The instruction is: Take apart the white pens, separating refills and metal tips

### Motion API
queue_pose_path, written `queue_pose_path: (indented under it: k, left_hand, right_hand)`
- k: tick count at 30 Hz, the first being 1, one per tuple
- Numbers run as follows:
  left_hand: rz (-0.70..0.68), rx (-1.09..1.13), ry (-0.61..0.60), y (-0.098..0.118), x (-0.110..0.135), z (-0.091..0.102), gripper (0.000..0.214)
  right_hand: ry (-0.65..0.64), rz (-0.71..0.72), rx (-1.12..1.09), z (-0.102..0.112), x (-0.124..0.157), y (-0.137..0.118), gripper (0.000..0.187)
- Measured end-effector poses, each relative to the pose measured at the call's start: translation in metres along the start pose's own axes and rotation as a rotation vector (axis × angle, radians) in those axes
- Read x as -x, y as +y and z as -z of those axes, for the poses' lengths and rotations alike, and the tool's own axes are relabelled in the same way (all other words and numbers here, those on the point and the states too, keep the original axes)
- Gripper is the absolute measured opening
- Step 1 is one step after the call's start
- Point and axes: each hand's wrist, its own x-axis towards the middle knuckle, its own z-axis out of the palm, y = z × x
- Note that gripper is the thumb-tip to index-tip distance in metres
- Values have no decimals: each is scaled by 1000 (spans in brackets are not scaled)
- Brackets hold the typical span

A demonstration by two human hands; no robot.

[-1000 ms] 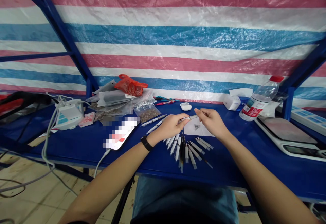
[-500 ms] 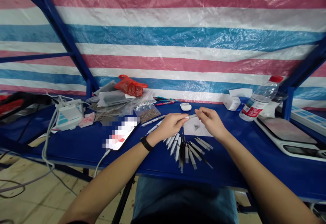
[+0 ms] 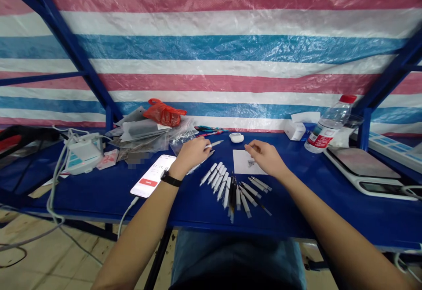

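gripping a pen (image 3: 216, 143) in the left hand (image 3: 195, 151), kinda poking it toward 2 o'clock, curling fingers (image 3: 253, 147) on the right hand (image 3: 265, 156) near paper (image 3: 240, 163) at its 8 o'clock, can't tell if pinching anything

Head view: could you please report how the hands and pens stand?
Left hand with a pen at its fingertips. Right hand by the white paper, grip unclear. Pen parts fanned out nearer; phone close on the left.

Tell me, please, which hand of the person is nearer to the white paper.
Right. The right hand is at the white paper, hiding part of its right side from view. The left hand is apart from it, to its left, holding a pen.
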Motion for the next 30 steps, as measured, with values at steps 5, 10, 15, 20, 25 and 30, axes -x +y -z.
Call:
queue_pose_path:
  k: [5, 10, 15, 20, 25, 30]
  left_hand:
    - [55, -18, -66, -15, -2, 0, 27]
    - [82, -16, -100, -19, -2, -1, 25]
    - [91, -2, -117, -19, -2, -2, 32]
    - [99, 17, -97, -21, -1, 0, 24]
    - [-4, 134, -106, -12, 1, 2, 25]
    - [-171, 226, -218, 3, 5, -3, 22]
  right_hand:
    - [23, -55, 36, 5, -3, 0, 17]
    - [-43, -108, 119, 4, -2, -1, 13]
    - [-106, -86, 186, -3, 0, 0, 2]
    - [-159, -71, 296, -6, 0, 4, 10]
    - [-181, -70, 384, -8, 2, 6, 11]
    - [-193, -83, 417, -9, 3, 4, 18]
